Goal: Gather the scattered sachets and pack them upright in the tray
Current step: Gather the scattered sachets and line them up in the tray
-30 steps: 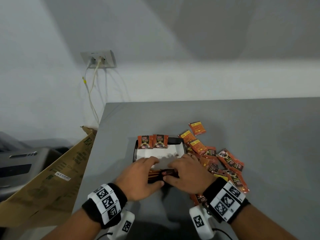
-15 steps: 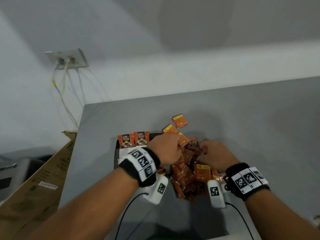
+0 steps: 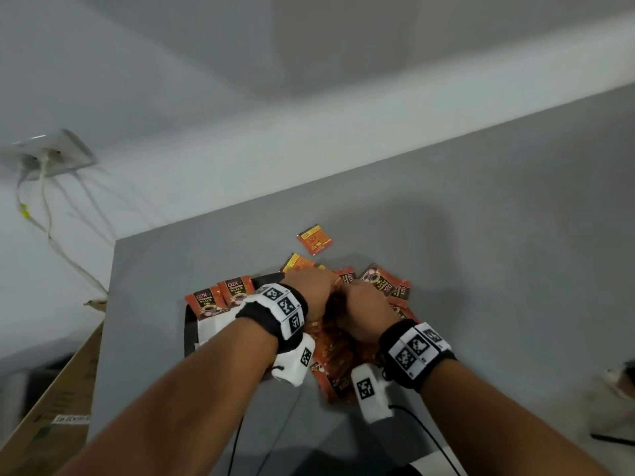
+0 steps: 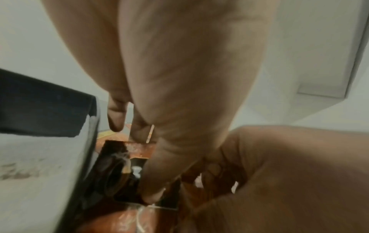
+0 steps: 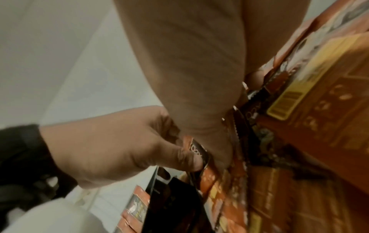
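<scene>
Orange-and-black foil sachets (image 3: 379,281), yellow panels on backs. Black rectangular plastic tray (image 3: 189,333), white liner inside. Matte grey surface (image 3: 498,269). Black fabric wristbands (image 3: 417,353) carrying black-and-white square marker patterns. Tan cardboard box (image 3: 58,403).

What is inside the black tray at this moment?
Two orange sachets stand upright at the far end of the black tray, above a white liner. The left forearm covers the tray's near part, so anything there is hidden.
</scene>
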